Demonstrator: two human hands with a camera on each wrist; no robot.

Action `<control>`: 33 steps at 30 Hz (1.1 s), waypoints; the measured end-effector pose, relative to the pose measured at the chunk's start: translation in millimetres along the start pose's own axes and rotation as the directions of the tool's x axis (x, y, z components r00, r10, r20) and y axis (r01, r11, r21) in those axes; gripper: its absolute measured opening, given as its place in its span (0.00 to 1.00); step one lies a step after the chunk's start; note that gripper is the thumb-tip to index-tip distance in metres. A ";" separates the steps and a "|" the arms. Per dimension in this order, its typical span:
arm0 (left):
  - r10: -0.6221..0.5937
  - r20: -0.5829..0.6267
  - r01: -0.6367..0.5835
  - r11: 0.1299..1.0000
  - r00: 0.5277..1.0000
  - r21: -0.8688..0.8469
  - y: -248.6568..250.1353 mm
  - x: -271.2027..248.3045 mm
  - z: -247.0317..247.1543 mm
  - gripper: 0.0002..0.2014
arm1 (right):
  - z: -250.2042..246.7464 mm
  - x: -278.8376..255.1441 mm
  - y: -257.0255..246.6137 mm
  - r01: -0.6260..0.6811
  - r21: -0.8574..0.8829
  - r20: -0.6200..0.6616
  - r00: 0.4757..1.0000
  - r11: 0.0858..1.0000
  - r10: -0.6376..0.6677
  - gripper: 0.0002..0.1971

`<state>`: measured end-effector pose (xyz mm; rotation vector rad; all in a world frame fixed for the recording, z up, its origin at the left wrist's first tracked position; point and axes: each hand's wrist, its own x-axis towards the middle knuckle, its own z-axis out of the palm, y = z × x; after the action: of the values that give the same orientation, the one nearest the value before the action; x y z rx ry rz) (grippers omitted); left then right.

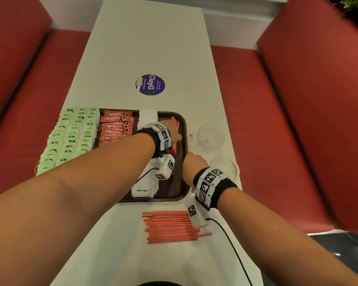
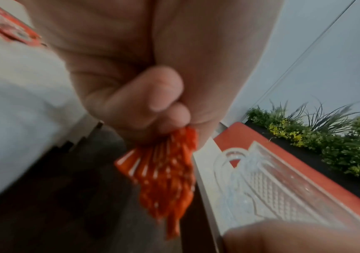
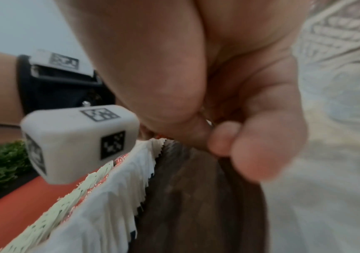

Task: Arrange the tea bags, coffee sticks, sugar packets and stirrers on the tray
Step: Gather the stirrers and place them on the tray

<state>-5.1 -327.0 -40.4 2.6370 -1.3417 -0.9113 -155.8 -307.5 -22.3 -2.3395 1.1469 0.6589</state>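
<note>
A dark brown tray (image 1: 184,129) holds rows of green tea bags (image 1: 70,137), red coffee sticks (image 1: 115,129) and white sugar packets (image 1: 142,189); its left edge is hidden under the tea bags. My left hand (image 1: 174,131) reaches across to the tray's right side and grips a bunch of red stirrers (image 2: 168,174), their ends fanned out low over the tray floor (image 2: 66,196). My right hand (image 1: 192,164) sits at the tray's right rim with fingers (image 3: 239,145) curled into the palm; nothing shows in them. More red stirrers (image 1: 170,226) lie on the table in front of the tray.
Two cut-glass cups (image 1: 210,137) (image 1: 225,168) stand on the white table just right of the tray, close to my right hand. A round purple sticker (image 1: 150,85) lies beyond the tray. Red benches (image 1: 277,120) flank the narrow table.
</note>
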 end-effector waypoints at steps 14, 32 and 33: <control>0.052 0.011 -0.053 0.961 0.999 0.272 4.2 -23.2 8.9 0.35 | 7.4 4.5 1.0 -0.071 0.184 0.037 0.997 0.980 0.065 0.18; 0.196 -0.131 -0.185 0.979 0.972 0.089 -2.1 -93.3 7.5 0.28 | 4.8 -41.1 19.2 0.090 0.014 -0.126 0.988 0.996 -0.087 0.16; 0.223 -0.138 -0.215 0.974 0.965 0.066 -6.8 -105.8 10.1 0.25 | 5.2 -46.8 22.7 0.112 -0.010 -0.142 0.983 0.994 -0.112 0.15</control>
<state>-53.1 -241.0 0.2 2.4679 -1.5968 -0.6533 -200.6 -289.1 -2.9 -2.4652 1.0641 0.4596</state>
